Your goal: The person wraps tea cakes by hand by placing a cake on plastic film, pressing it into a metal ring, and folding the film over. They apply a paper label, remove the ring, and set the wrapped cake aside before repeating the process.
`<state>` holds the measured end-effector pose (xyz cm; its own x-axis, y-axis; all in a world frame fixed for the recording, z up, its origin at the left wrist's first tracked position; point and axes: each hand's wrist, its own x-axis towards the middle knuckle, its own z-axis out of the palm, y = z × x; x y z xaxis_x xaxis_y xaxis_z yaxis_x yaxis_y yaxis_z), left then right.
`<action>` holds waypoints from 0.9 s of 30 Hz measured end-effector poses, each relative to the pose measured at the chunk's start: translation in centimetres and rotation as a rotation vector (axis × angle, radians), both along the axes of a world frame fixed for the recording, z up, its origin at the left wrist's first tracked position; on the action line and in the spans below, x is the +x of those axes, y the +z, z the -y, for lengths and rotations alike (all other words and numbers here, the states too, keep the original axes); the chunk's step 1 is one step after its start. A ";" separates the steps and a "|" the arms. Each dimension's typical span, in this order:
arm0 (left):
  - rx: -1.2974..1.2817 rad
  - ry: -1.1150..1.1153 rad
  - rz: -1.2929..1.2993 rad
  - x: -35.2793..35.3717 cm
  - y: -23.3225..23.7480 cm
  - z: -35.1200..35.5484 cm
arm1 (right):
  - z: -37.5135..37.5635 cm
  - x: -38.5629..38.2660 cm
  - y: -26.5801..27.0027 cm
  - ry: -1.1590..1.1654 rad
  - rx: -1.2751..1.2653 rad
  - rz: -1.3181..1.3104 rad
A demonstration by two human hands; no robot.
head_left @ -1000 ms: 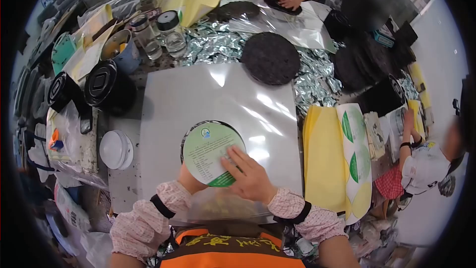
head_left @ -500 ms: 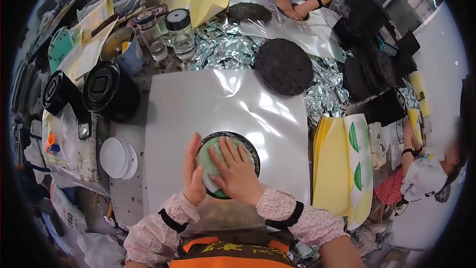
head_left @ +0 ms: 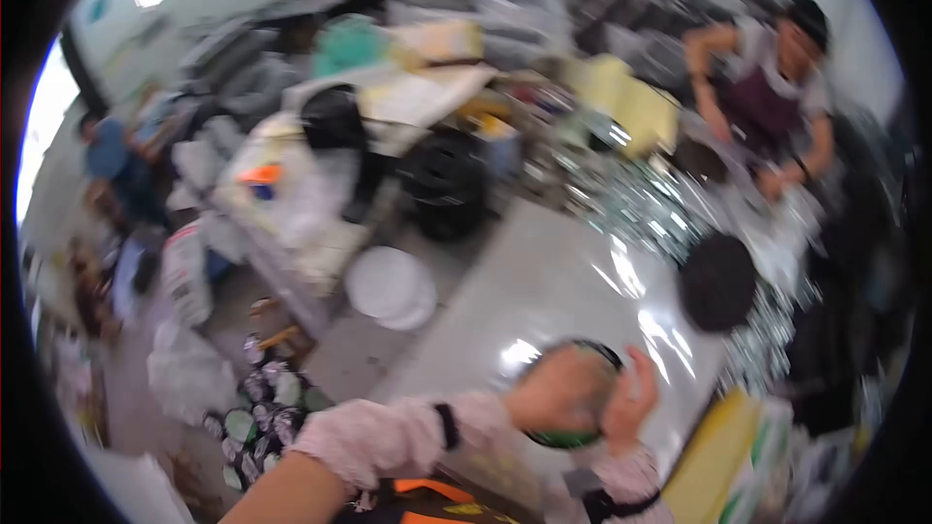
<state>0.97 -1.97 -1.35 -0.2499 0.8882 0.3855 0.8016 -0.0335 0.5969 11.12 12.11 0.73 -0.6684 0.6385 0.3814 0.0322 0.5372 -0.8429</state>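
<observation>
The head view is smeared by motion. My left hand point(head_left: 563, 393) lies over a round green-labelled package with a dark rim point(head_left: 565, 439), covering most of it. The fingers of this hand are too blurred to make out. At the package's right edge stands my right hand point(head_left: 631, 400), its fingers apart and pointing up, with nothing seen in it. Under the package is a shiny grey sheet point(head_left: 573, 267). A dark round cake point(head_left: 718, 281) rests at the sheet's right side.
White round discs point(head_left: 390, 287) are left of the sheet, with black canisters point(head_left: 445, 184) behind them. Foil packets point(head_left: 641, 204) lie beyond the sheet, yellow papers point(head_left: 723, 461) at the lower right. A co-worker point(head_left: 777, 97) works at the back right; another person point(head_left: 121, 165) is far left.
The view has swung left and blurred. My left hand has moved from beside the package onto it, and my right hand from its top to its right edge.
</observation>
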 end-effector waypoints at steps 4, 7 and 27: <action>-0.070 -0.034 -0.138 2.0 -3.4 -0.9 | -2.6 -3.1 -2.9 0.132 -0.020 0.490; -0.038 -0.034 -0.179 2.1 -5.6 -1.5 | 0.0 -1.9 1.4 0.130 0.388 0.346; -0.012 0.617 0.819 -5.2 -1.7 11.9 | 2.1 9.8 -1.8 -0.041 -0.278 0.325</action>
<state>-4.21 -13.90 -3.01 -0.8471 0.5183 -0.1172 0.0233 0.2566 0.9662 20.89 10.05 -1.03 -0.6974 0.7159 -0.0349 0.3361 0.2837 -0.8981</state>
